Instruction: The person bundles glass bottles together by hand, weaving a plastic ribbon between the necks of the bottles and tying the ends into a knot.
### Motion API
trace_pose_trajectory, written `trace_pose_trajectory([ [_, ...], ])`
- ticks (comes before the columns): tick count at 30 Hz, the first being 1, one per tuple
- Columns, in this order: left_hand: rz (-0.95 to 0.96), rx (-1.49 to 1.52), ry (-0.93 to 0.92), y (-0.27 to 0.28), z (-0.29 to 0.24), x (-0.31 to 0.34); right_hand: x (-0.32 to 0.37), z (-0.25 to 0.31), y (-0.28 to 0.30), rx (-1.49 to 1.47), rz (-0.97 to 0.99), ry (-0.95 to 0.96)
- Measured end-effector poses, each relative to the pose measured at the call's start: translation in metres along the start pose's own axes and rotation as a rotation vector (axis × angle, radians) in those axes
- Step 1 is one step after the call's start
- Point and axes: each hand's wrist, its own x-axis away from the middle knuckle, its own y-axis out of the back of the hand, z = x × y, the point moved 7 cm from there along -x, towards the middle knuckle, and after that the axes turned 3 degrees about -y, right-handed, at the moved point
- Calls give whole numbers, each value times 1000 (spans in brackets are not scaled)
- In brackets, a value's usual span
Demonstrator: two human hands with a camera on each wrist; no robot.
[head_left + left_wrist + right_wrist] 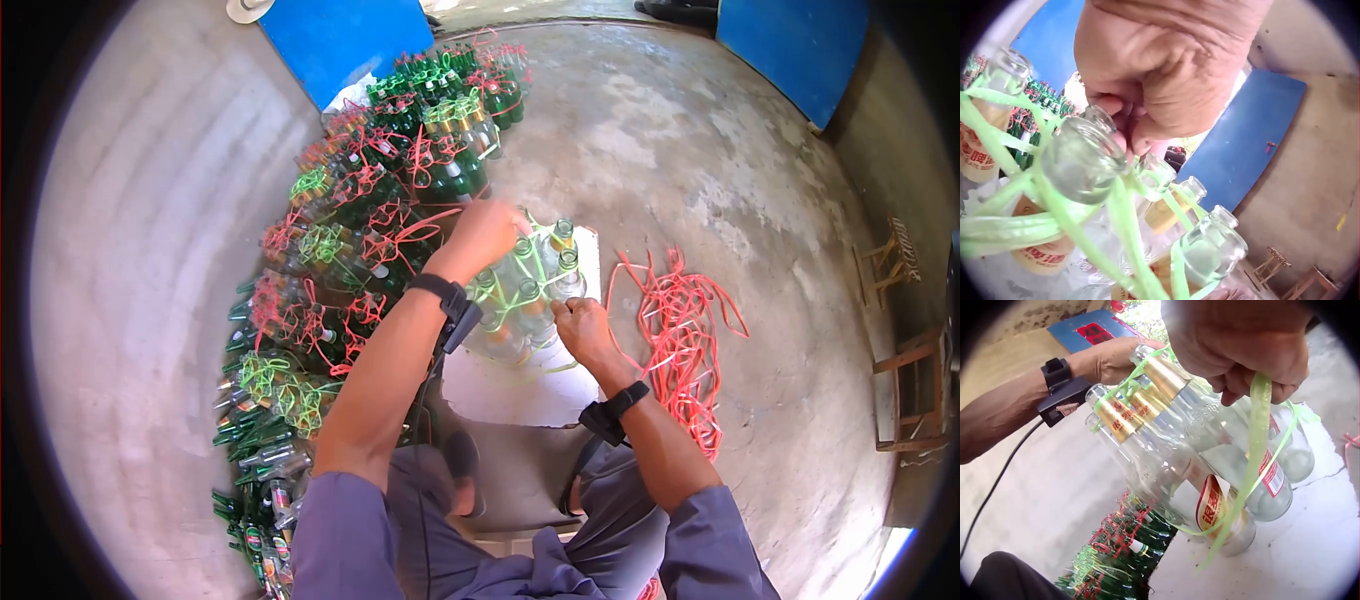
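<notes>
Clear glass bottles (530, 290) (1085, 159) (1210, 503) with gold neck labels stand grouped on a white board (515, 390), green plastic strap (1063, 209) (1260, 425) looped around and between their necks. My left hand (485, 238) (1160, 69) (1124, 359) is at the far left side of the necks, its fingers curled and pinching at the strap; the bottle tops partly hide the fingertips. On the near right side, my right hand (585, 330) (1247, 350) grips the strap in curled fingers, and a strap end hangs below it.
Many green and clear bottles bound with red and green straps (380, 200) fill the floor along the left wall. Loose red straps (680, 330) lie in a heap right of the board. Wooden stools (915, 390) stand by the right wall; blue door panels (345, 40) are at the back.
</notes>
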Motion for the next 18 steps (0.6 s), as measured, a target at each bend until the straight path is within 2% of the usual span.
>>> trace_pose_trajectory([
  [2, 30, 48, 49, 1, -6, 15, 4, 1, 2, 37, -11, 18],
  [4, -136, -30, -73, 15, -32, 39, 8, 2, 5, -4, -27, 37],
  [5, -145, 5, -161, 18, -46, 52, 9, 3, 7, -6, -29, 39],
  [6, -144, 2, -162, 14, -54, 66, 11, 6, 10, -3, -20, 44],
  [8, -262, -257, -153, 7, -71, 93, 18, 11, 10, -2, -5, 48],
  [9, -176, -252, -62, -7, -67, 99, 20, 12, 10, -16, 1, 45],
  [11, -207, -262, -41, -15, -63, 99, 21, 12, 13, -24, 5, 46],
  [13, -230, -266, -15, -13, -67, 100, 29, 19, 16, 4, -30, 164],
  [17, -220, -258, 43, -15, -60, 102, 49, 22, 24, 38, -11, 178],
  [18, -223, -250, 63, -15, -56, 101, 57, 25, 24, 49, -26, 253],
])
